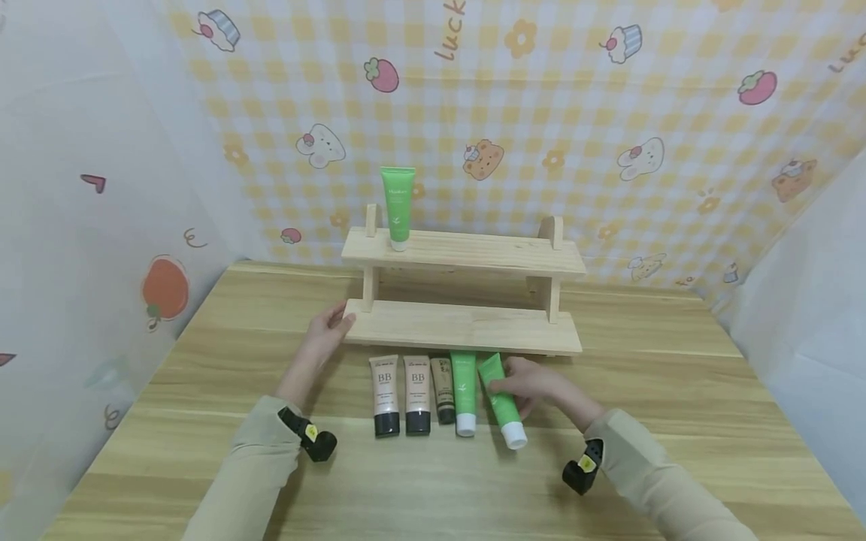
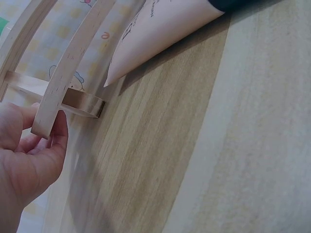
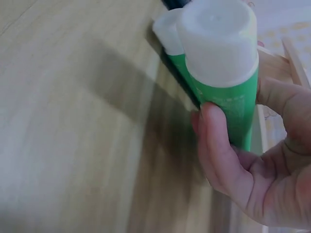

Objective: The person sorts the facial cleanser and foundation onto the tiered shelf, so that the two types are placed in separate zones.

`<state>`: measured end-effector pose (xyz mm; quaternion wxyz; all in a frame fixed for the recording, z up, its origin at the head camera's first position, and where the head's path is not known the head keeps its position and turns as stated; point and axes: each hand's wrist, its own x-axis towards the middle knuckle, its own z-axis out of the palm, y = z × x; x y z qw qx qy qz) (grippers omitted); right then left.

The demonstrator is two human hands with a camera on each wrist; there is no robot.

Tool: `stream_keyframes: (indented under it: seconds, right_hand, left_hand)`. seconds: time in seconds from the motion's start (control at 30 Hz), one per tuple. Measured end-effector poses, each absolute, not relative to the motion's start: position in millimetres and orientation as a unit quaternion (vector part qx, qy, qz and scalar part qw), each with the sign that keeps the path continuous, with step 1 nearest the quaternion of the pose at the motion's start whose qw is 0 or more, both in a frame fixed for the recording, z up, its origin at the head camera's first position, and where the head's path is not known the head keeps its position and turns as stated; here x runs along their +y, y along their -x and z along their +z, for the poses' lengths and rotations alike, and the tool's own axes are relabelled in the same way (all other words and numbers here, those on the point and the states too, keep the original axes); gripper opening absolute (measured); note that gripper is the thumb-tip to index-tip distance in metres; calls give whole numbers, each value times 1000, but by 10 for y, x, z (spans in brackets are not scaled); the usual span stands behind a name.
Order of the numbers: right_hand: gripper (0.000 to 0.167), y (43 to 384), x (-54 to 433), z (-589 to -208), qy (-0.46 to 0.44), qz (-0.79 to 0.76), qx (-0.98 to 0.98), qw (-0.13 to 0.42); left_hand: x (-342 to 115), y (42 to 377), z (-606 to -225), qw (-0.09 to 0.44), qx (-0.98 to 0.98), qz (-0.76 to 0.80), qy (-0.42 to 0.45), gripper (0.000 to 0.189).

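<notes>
A two-tier wooden shelf point(image 1: 467, 327) stands at the back of the table. My left hand point(image 1: 323, 334) grips the left end of its lower board, thumb on top and fingers beneath in the left wrist view. In my right hand point(image 1: 534, 385) is a green tube point(image 1: 502, 402) with a white cap, tilted, held between thumb and fingers. Left of it lie another green tube point(image 1: 464, 394), a small brown tube point(image 1: 443, 391) and two beige BB cream tubes point(image 1: 417, 394) with black caps. One more green tube point(image 1: 399, 207) stands upright on the upper board, cap down.
Behind the shelf hangs a yellow checked cloth point(image 1: 433, 113) with cartoon prints. A white sheet point(image 1: 88, 188) borders the left side, and another white cloth point(image 1: 812, 285) the right. The table point(image 1: 676, 398) is wood-grained.
</notes>
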<state>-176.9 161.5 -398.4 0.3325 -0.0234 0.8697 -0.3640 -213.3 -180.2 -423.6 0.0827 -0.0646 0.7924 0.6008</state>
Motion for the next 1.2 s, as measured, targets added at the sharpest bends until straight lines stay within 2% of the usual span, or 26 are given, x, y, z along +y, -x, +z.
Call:
stream_keyframes:
  seconds: [0.43,0.63,1.2]
  right_hand:
    - [56,1795,1690,-3825,75,-395,841,364]
    - [63,1813,1713,-3763,91,-416,830,361]
    - [54,1897,1750,-3646,142,-439,816,350]
  left_hand:
    - [-1812,2128,-4240,93,789,604,65,59]
    - [-1814,2126,-4237,94,789,604,60,59]
    - [-1805,2121,-4242,91,782,613,58,59]
